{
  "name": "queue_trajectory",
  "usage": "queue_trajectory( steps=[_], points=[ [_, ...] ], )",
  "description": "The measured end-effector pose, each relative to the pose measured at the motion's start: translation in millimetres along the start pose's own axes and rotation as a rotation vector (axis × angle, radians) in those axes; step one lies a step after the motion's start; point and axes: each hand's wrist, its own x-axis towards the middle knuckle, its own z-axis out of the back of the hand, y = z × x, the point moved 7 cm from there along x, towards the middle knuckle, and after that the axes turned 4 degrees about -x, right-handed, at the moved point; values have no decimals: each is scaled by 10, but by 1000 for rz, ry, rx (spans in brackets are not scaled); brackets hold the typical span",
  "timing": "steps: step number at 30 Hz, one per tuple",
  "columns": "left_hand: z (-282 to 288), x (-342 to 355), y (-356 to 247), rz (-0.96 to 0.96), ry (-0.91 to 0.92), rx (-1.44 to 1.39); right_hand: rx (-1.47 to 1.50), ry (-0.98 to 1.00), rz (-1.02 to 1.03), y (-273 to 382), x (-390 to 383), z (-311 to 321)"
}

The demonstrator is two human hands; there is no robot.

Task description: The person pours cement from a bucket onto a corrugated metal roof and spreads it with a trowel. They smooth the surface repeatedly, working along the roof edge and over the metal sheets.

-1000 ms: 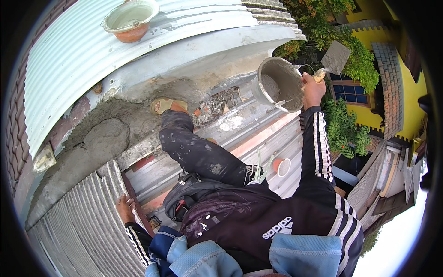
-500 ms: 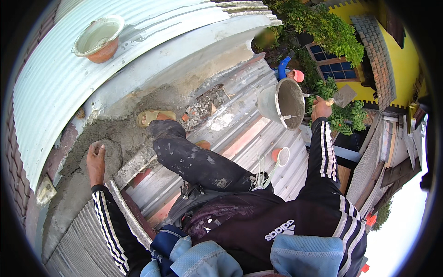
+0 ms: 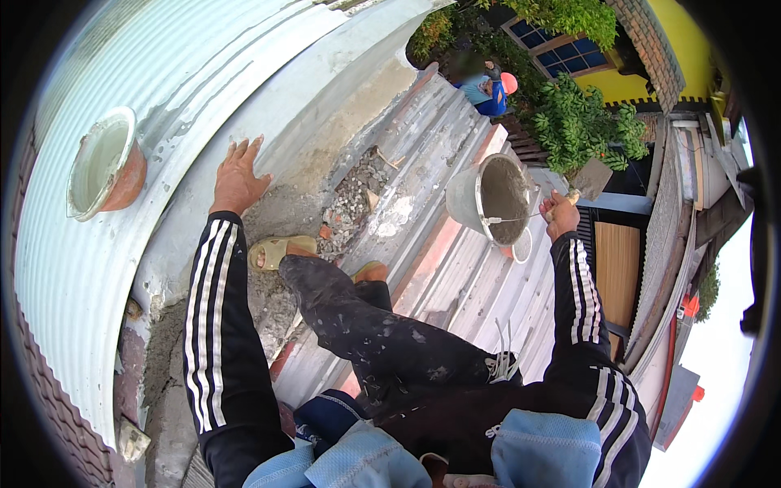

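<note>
My left hand is open, fingers spread, at the smooth grey plastered wall; it appears to lean on it. Out to the right, my right hand is closed around the handle of a trowel, whose flat blade points away. The wire handle of a grey bucket also runs to that hand. Grey mortar lies inside the tilted bucket, which hangs or stands over the metal roofing; I cannot tell which. My sandalled foot is beside the wall's base.
A terracotta-coloured basin sits on the pale corrugated roof at left. Rubble lies along the wall. Ribbed metal sheets slope rightward. A small pail is behind the bucket. Farther off is a person in blue.
My left hand has left the wet mortar patch and moved forward to the wall, fingers now spread. My right hand still grips the trowel and bucket handle. The view has shifted.
</note>
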Motion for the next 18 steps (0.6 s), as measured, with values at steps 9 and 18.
queue_trajectory(
  steps=[9,18],
  points=[
    [-886,636,540,130,-220,392,-185,-153,16,234,-596,656],
    [-789,640,547,134,-148,323,-188,-192,-21,197,-65,200]
  ],
)
